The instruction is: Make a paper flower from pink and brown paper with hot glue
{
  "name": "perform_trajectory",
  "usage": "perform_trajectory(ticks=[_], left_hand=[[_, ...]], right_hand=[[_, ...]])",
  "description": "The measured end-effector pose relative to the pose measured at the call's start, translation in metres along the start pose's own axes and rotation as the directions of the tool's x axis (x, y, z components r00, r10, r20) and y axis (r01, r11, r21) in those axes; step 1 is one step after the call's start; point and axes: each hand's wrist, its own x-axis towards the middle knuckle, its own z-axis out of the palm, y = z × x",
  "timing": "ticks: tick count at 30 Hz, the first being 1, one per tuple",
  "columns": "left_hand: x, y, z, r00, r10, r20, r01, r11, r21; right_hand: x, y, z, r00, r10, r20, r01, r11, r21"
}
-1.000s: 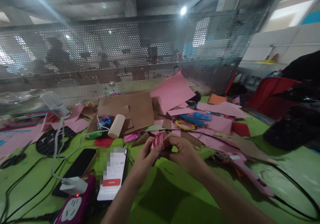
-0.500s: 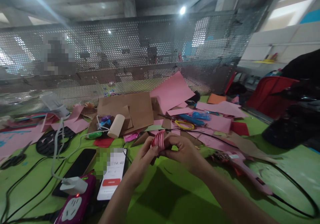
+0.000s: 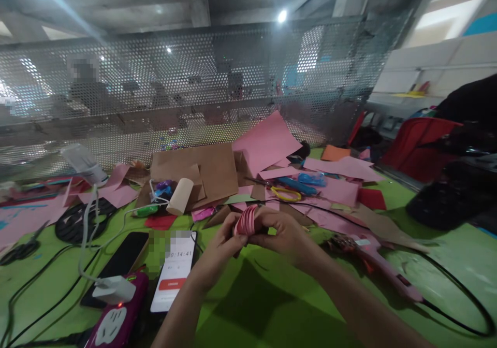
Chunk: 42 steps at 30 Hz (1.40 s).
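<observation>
Between my two hands, above the green tabletop [image 3: 236,312], is a small stack of pink and red paper strips or folds [image 3: 246,220], bent in a curve; its exact kind is unclear. My left hand [image 3: 222,247] pinches it from the left with thumb and fingers. My right hand [image 3: 285,236] has its fingers curled and pressed to the right side of the paper. The fingertips partly hide its lower edge. Right of my right forearm lies a pink glue gun [image 3: 384,267] with a black cord.
At left are a lit phone [image 3: 173,273], a dark phone [image 3: 120,260], a purple power strip [image 3: 122,306] with a white charger, and cables. Behind my hands lie brown cardboard [image 3: 217,169], pink paper sheets [image 3: 267,143], yellow-handled scissors [image 3: 285,194] and a cardboard tube [image 3: 180,196]. A perforated metal screen [image 3: 186,89] stands behind.
My fingers shift slightly on the pink paper, and its folds look a little more fanned. Both hands stay in nearly the same place. The phone's timer has advanced.
</observation>
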Motion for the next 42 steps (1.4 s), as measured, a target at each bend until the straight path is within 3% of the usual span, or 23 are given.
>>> perform_trajectory(ticks=[12,19,28,42], left_hand=[[-0.004,0.009,0.003,0.999,-0.051,0.02,0.051,0.998,-0.022],[-0.005,0.005,0.006,0.996,-0.071,-0.047,0.069,0.996,-0.051],[-0.006,0.005,0.006,0.994,-0.101,-0.043,0.098,0.993,-0.074],[-0.003,0.004,0.006,0.999,-0.034,-0.039,0.034,0.999,0.009]], right_hand=[[0.001,-0.006,-0.001,1.0,-0.016,0.02,0.016,1.0,0.017],[0.0,-0.008,0.0,1.0,0.019,-0.005,-0.019,0.999,0.032],[0.001,-0.001,-0.001,0.999,-0.033,0.019,0.032,0.998,0.056],[-0.002,-0.012,0.0,0.997,-0.075,0.026,0.078,0.991,-0.109]])
